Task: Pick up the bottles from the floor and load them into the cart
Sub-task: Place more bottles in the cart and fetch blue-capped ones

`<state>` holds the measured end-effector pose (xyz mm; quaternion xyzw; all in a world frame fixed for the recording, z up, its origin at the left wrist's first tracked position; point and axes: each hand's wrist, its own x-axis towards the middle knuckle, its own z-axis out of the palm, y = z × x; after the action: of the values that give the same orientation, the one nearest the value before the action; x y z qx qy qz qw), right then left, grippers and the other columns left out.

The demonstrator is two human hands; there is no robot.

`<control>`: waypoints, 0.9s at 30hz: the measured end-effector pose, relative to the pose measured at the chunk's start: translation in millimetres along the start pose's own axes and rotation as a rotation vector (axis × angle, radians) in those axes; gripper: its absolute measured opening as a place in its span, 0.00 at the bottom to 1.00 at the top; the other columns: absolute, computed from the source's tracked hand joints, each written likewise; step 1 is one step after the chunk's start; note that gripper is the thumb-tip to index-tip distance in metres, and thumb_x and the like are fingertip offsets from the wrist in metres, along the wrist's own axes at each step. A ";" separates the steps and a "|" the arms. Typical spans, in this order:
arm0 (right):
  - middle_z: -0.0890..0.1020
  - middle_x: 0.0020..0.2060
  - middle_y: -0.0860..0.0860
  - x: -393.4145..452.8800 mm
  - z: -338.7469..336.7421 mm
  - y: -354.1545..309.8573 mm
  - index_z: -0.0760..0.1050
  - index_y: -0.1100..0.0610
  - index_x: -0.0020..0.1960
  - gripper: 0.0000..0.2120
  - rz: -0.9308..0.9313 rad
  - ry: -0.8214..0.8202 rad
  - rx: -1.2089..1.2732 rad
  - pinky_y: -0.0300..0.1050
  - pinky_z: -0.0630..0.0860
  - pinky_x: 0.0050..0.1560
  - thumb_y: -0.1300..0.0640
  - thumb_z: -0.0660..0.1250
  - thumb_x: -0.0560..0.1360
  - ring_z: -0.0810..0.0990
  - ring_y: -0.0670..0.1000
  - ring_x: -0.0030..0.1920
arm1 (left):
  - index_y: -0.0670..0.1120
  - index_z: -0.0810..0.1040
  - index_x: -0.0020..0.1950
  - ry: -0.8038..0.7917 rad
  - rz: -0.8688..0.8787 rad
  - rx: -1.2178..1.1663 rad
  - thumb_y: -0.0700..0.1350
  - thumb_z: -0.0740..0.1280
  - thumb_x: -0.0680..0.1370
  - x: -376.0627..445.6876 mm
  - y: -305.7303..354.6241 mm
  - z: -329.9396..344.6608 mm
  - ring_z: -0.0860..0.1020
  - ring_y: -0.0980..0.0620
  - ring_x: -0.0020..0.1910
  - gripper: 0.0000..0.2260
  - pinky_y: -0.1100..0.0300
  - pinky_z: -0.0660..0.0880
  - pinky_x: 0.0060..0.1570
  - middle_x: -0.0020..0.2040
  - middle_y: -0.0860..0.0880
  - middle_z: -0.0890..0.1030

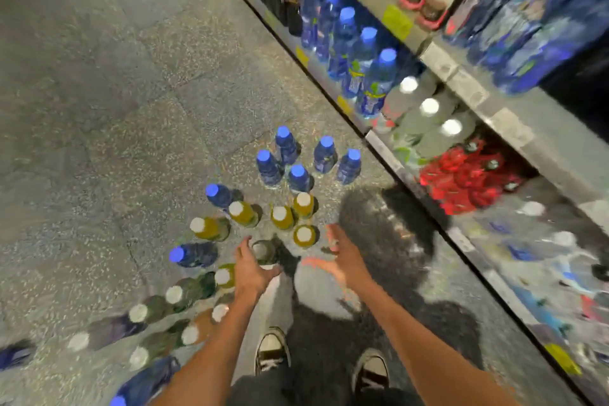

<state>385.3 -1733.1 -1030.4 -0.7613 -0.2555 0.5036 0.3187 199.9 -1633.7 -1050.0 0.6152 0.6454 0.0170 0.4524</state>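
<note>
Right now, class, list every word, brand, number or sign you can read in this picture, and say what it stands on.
None can be read.
Blue-capped bottles on the shelf: labels blurred.
Yellow price tags on the shelf edge: blurred.
Blue-capped bottles on the floor: labels too small and blurred.
Yellow bottles with white caps on the floor: no print shows.
Red packs on the bottom shelf: blurred.
</note>
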 end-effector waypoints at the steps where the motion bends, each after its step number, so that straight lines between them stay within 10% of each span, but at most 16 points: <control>1: 0.73 0.66 0.46 24.6 10.2 17.0 0.63 0.53 0.76 0.43 0.016 0.014 0.015 0.50 0.71 0.69 0.56 0.82 0.67 0.73 0.48 0.66 | 0.42 0.62 0.75 0.011 -0.008 0.014 0.43 0.83 0.63 21.5 -15.5 13.9 0.69 0.38 0.69 0.47 0.49 0.68 0.67 0.71 0.38 0.68; 5: 0.69 0.69 0.48 104.6 50.3 78.9 0.61 0.57 0.77 0.48 -0.004 0.004 -0.040 0.34 0.61 0.67 0.58 0.83 0.64 0.66 0.46 0.69 | 0.45 0.69 0.70 0.067 0.022 -0.023 0.40 0.84 0.60 76.9 -66.8 55.3 0.75 0.40 0.63 0.42 0.49 0.73 0.62 0.65 0.41 0.76; 8: 0.73 0.70 0.52 142.6 76.5 112.1 0.66 0.55 0.74 0.46 -0.044 0.043 -0.119 0.46 0.68 0.70 0.57 0.85 0.62 0.71 0.51 0.70 | 0.44 0.75 0.63 0.128 0.047 -0.060 0.36 0.82 0.61 97.0 -83.4 70.7 0.79 0.45 0.56 0.33 0.56 0.73 0.56 0.56 0.45 0.81; 14: 0.81 0.55 0.51 117.3 79.6 91.4 0.75 0.58 0.64 0.28 -0.030 0.178 0.002 0.21 0.71 0.44 0.70 0.78 0.67 0.79 0.50 0.57 | 0.47 0.77 0.55 0.077 0.130 -0.051 0.36 0.82 0.60 88.2 -64.8 55.7 0.80 0.49 0.46 0.27 0.59 0.75 0.47 0.46 0.50 0.82; 19: 0.84 0.52 0.43 8.9 33.3 20.5 0.76 0.43 0.61 0.28 -0.052 0.245 0.041 0.44 0.79 0.57 0.55 0.83 0.65 0.81 0.45 0.54 | 0.44 0.77 0.56 0.041 0.185 -0.057 0.36 0.82 0.60 12.6 -5.1 2.4 0.79 0.50 0.47 0.27 0.67 0.67 0.42 0.49 0.50 0.82; 27: 0.86 0.48 0.41 -221.1 -74.0 -139.1 0.80 0.45 0.58 0.24 -0.026 0.464 0.236 0.49 0.81 0.56 0.52 0.82 0.64 0.83 0.38 0.50 | 0.51 0.77 0.55 -0.085 0.395 -0.038 0.40 0.83 0.61 -180.0 157.1 -122.8 0.81 0.56 0.48 0.27 0.68 0.75 0.51 0.50 0.54 0.83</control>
<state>364.6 -1814.3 -772.1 -0.8107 -0.1247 0.3375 0.4619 218.0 -1675.6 -785.2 0.7213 0.4921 0.0917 0.4788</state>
